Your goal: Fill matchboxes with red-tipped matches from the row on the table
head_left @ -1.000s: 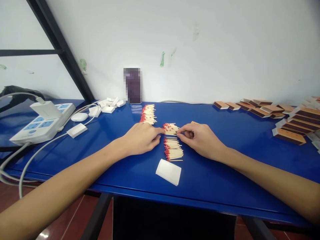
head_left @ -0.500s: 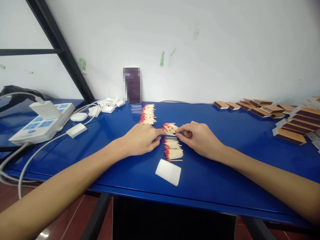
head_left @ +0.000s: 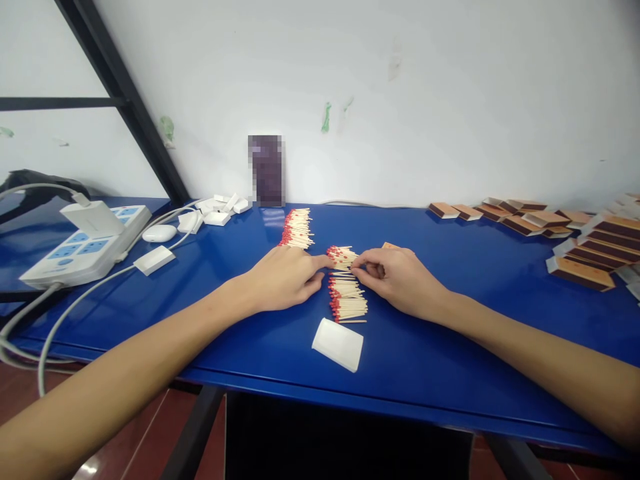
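Observation:
Red-headed matches lie in a column on the blue table, heads to the left. My left hand rests at the upper part of this column, index finger stretched out to the match heads, thumb apart below, holding nothing. Across from it, my right hand pinches thumb and index finger together at the stick ends of the matches, seemingly on a match. Its other fingers are curled. Just below the column lies a white matchbox tray. Behind my right hand, an orange matchbox is mostly hidden.
A second pile of matches lies beyond my left hand. White trays are heaped at the back left, near a power strip with cables. Several matchbox sleeves lie at the right, beside stacked ones. A blurred dark rectangle leans on the wall.
The view has shifted very slightly. Both hands stay at the upper matches, with hardly any movement of the fingers.

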A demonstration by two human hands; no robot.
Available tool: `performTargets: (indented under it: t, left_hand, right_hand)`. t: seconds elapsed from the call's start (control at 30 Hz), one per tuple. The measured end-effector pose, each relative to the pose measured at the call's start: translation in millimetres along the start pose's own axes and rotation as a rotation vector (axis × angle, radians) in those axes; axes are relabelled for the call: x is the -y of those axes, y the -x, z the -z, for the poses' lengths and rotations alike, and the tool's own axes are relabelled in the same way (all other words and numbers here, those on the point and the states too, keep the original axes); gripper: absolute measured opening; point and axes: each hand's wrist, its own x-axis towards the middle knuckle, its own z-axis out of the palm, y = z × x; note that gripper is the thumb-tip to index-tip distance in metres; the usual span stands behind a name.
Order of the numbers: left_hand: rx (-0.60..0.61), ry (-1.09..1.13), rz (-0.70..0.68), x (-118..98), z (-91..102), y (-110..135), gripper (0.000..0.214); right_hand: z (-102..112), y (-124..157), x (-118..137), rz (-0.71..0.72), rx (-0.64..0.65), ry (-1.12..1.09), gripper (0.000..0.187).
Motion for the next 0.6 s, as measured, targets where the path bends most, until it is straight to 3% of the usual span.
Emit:
performTargets:
  t: [0.6]
  left_hand:
    - [0.03,-0.023,0.004,-1.1,0.0,-0.9,0.039]
  right_hand:
    - [0.6,1.4,0.3,0.023,0.025,-0.05,0.013]
